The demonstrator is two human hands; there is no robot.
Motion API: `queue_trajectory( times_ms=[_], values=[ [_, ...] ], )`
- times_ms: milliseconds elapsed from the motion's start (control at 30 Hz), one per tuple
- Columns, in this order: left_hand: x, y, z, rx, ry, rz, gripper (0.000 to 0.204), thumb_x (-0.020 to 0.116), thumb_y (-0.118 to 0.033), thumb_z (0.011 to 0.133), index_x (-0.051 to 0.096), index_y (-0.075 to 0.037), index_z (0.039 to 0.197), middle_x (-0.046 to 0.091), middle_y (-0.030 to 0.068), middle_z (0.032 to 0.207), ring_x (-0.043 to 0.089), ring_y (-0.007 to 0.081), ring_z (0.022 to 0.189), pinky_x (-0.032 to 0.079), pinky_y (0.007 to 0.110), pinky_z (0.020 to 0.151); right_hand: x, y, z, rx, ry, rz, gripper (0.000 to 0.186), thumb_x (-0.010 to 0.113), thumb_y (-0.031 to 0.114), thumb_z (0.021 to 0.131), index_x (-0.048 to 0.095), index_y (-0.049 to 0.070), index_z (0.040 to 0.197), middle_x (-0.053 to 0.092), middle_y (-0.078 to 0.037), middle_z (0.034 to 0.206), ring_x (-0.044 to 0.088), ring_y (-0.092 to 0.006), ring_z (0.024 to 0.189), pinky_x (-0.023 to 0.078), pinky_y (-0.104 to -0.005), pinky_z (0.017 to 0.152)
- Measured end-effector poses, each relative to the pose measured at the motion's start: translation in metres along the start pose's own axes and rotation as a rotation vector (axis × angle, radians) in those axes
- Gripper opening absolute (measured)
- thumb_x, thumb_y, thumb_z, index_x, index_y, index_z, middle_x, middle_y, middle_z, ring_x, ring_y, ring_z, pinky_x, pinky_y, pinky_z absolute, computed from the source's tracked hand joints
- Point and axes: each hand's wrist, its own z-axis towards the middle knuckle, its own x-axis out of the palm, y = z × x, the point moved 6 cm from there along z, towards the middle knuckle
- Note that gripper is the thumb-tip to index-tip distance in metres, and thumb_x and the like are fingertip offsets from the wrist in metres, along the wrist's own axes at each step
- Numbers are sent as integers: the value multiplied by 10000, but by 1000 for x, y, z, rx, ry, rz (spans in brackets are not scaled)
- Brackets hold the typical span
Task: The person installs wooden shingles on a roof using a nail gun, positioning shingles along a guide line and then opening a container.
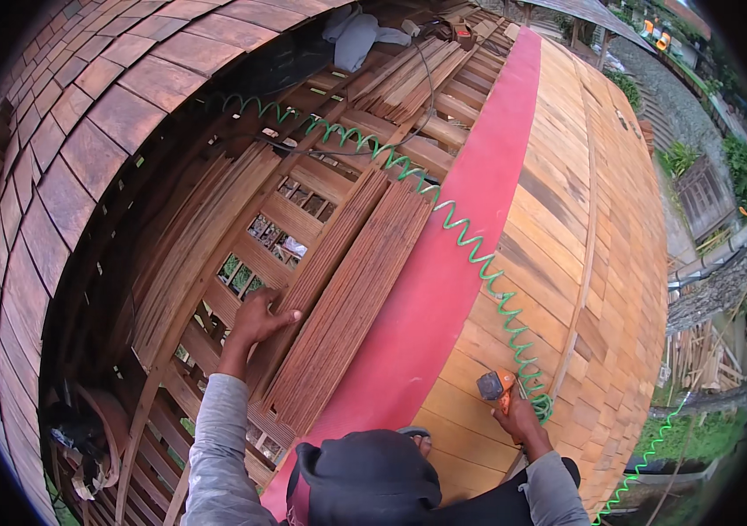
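Note:
My left hand grips the edge of the narrower stack of reddish-brown wooden shingles, its thumb lying over the top. A wider stack lies alongside, just right of it, beside a long red underlayment strip. My right hand holds an orange-and-grey pneumatic nail gun low over light wooden shingles. A green coiled air hose runs from near the tool diagonally up across the strip and the slatted roof frame.
Open slats have gaps showing the ground. More boards lie left, others farther up with a grey cloth. An older shingled roof borders the left; a container sits below it. The roof curves down toward greenery.

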Motion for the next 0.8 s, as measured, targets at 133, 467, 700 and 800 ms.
queue_trajectory(
  times_ms=[133,467,700,800],
  values=[
    [-2,-12,5,12,-41,271,713,824,-503,738,665,38,1174,697,215,1163,683,407,1063,554,493,915,-1,7,-3,0,2,55,1063,766,295,860,88,-126,1562,536,-394,1367,581,-513,1228,503,-489,1031],
    [-8,-34,-34,-160,-181,145,579,810,-368,775,617,-19,1194,726,262,1041,702,432,1013,553,515,902,8,1,3,34,-10,-6,1065,802,285,835,119,-76,1569,623,-358,1263,612,-507,1181,526,-504,987],
    [-115,-22,-97,-82,-415,171,557,834,-361,725,676,-70,1172,753,208,975,736,384,922,569,493,834,3,-22,-7,-104,-99,16,1038,777,280,844,134,-101,1564,677,-367,1068,674,-514,999,565,-533,855],
    [-136,-13,-96,-133,-466,320,570,847,-349,733,658,-70,1193,752,193,979,731,389,918,570,505,821,14,-26,-5,-66,-109,-71,1077,788,275,825,108,-116,1564,673,-370,1084,675,-509,1003,568,-527,857]
  ],
)
